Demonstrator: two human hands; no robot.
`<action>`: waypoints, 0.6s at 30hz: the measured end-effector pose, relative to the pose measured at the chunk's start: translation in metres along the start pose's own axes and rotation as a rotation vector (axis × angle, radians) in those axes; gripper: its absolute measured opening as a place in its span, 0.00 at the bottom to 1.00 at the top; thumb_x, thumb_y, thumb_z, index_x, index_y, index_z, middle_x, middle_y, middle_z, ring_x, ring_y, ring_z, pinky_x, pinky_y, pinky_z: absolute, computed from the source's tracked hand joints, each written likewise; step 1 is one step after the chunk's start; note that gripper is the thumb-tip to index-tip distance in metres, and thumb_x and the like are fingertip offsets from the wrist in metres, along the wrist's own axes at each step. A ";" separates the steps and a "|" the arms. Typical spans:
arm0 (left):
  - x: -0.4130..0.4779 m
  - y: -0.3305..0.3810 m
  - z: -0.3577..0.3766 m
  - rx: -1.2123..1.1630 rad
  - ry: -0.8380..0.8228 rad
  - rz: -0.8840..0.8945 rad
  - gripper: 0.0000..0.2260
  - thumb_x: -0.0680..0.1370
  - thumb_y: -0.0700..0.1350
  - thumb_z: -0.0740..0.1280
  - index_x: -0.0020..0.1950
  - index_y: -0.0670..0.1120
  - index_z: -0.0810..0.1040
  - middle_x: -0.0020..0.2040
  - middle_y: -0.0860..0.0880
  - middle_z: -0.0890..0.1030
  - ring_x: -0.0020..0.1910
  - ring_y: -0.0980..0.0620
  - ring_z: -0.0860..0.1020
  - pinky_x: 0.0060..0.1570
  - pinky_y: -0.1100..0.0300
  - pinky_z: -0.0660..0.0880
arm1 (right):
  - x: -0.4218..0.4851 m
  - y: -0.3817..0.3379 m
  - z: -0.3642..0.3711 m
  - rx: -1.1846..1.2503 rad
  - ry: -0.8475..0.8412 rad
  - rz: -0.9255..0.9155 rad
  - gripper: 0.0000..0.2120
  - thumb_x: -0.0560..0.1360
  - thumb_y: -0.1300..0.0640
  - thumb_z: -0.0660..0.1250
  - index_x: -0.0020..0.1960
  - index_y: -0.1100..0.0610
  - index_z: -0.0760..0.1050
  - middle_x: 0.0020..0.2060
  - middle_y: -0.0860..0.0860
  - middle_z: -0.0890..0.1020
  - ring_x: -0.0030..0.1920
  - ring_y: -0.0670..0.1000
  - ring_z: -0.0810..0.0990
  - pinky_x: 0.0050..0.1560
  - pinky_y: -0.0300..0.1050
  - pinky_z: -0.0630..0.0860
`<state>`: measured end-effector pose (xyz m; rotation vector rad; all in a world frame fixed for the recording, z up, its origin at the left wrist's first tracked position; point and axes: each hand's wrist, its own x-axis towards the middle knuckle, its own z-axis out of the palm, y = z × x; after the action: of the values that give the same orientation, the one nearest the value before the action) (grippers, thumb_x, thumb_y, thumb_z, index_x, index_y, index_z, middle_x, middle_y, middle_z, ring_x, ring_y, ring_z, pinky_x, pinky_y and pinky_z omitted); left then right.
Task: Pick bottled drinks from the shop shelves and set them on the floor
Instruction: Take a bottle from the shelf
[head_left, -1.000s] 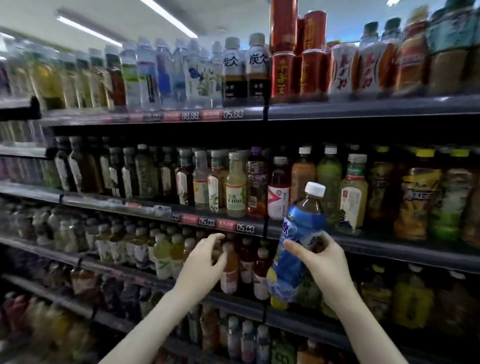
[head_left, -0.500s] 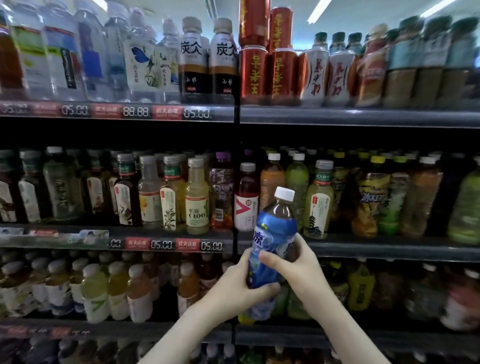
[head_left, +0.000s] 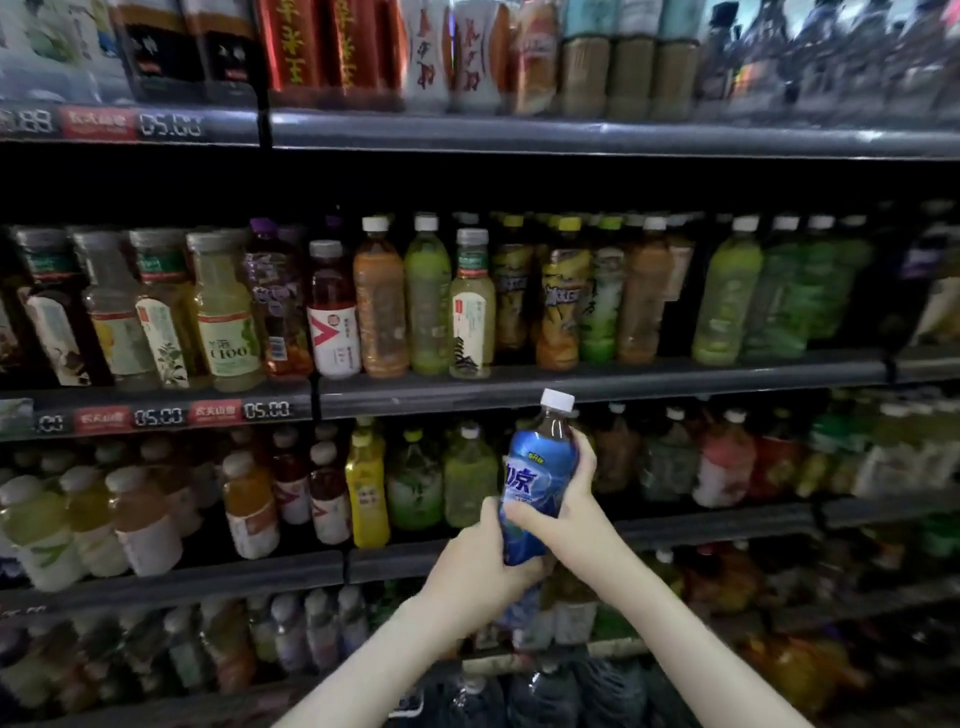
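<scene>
I've got 1 blue-labelled plastic bottle with a white cap (head_left: 540, 478) off the dark metal shelves (head_left: 727, 515), upright in the air before them. My left hand (head_left: 480, 569) curls round its base and my right hand (head_left: 574, 512) wraps its middle. Setting it down remains; no floor shows.

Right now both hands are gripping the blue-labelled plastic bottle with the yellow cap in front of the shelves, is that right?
Not quite. The head view shows the cap is white, not yellow. Otherwise yes: the left hand and the right hand both grip the blue-labelled plastic bottle in front of the shelves.
</scene>
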<state>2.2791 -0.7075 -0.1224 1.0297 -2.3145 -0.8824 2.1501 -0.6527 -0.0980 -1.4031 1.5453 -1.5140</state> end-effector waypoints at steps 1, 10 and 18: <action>0.001 0.014 0.016 -0.019 -0.007 0.008 0.24 0.69 0.60 0.70 0.58 0.54 0.64 0.45 0.57 0.79 0.47 0.53 0.80 0.43 0.58 0.76 | -0.008 0.004 -0.019 -0.002 0.017 -0.026 0.45 0.73 0.59 0.73 0.67 0.30 0.42 0.65 0.42 0.70 0.58 0.37 0.75 0.52 0.30 0.75; 0.019 0.129 0.152 -0.200 -0.198 0.020 0.21 0.70 0.62 0.69 0.60 0.60 0.69 0.53 0.61 0.81 0.50 0.66 0.78 0.48 0.68 0.74 | -0.068 0.043 -0.201 -0.088 0.142 -0.021 0.45 0.72 0.56 0.74 0.70 0.27 0.46 0.61 0.36 0.74 0.54 0.38 0.80 0.49 0.34 0.78; 0.102 0.191 0.172 -0.236 -0.090 0.092 0.16 0.73 0.45 0.67 0.59 0.56 0.73 0.52 0.57 0.80 0.52 0.60 0.79 0.50 0.72 0.71 | -0.050 0.040 -0.313 -0.055 0.269 -0.143 0.44 0.73 0.60 0.73 0.67 0.27 0.48 0.63 0.33 0.68 0.58 0.32 0.75 0.49 0.29 0.75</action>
<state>2.0172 -0.6250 -0.0913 0.7924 -2.2431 -1.1528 1.8691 -0.5018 -0.0841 -1.4126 1.6853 -1.8207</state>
